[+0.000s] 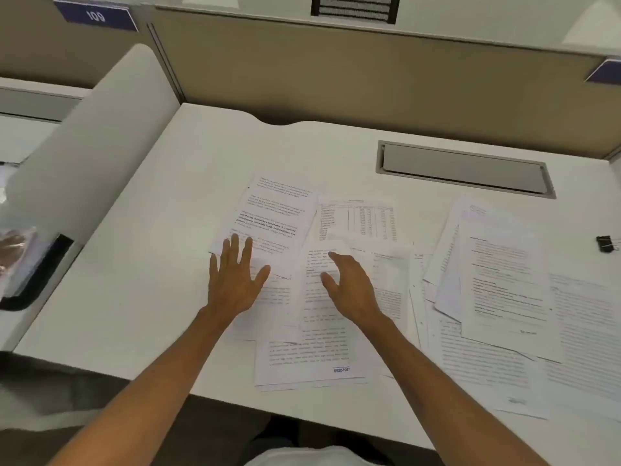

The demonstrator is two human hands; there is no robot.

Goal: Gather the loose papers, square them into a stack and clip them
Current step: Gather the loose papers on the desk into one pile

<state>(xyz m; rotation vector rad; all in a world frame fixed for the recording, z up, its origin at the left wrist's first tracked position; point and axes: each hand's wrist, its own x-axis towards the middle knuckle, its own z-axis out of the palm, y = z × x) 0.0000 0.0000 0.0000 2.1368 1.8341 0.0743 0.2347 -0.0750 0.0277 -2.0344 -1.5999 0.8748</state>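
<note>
Loose papers lie skewed and overlapping on the white desk, from under both hands out to the right. The left hand presses flat on the leftmost sheet, fingers straight and spread. The right hand rests on the middle sheet, fingers loosely curved and holding nothing. Most sheets, and the black binder clip, lie nearer the right hand. One sheet reads "SPEED-POST"; a blue plate reads "109".

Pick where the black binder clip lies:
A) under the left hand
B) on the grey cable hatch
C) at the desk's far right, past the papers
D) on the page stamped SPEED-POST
C: the black binder clip lies on bare desk at the far right edge, beyond the scattered papers.
</note>
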